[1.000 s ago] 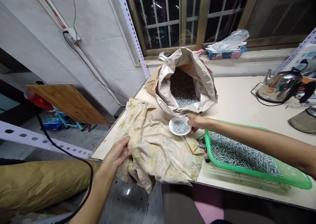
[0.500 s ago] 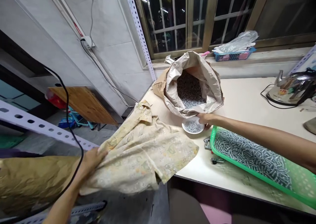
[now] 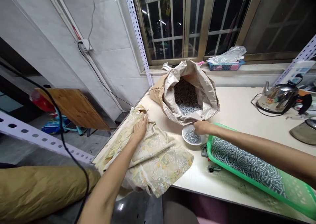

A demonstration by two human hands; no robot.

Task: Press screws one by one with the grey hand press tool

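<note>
My left hand [image 3: 140, 128] lies flat, fingers spread, on a pale yellow patterned cloth [image 3: 153, 155] spread over the table's near left corner and hanging off the edge. My right hand [image 3: 201, 127] grips the rim of a small white bowl [image 3: 191, 137] holding small silver metal pieces, just in front of an open brown paper sack [image 3: 190, 95] filled with the same pieces. A green plastic tray [image 3: 249, 166] of more silver pieces sits right of the bowl under my right forearm.
The pale table [image 3: 242, 105] carries a steel kettle [image 3: 278, 97] with its cord at far right. A blue basket with plastic wrap [image 3: 225, 63] rests on the windowsill. A black cable [image 3: 61, 132] hangs at left over a brown bundle [image 3: 41, 187]. Small dark parts [image 3: 209, 167] lie beside the tray.
My left hand let go of the cloth's hanging edge and moved up onto the table, pressing flat on the cloth. My right hand stayed at the bowl.
</note>
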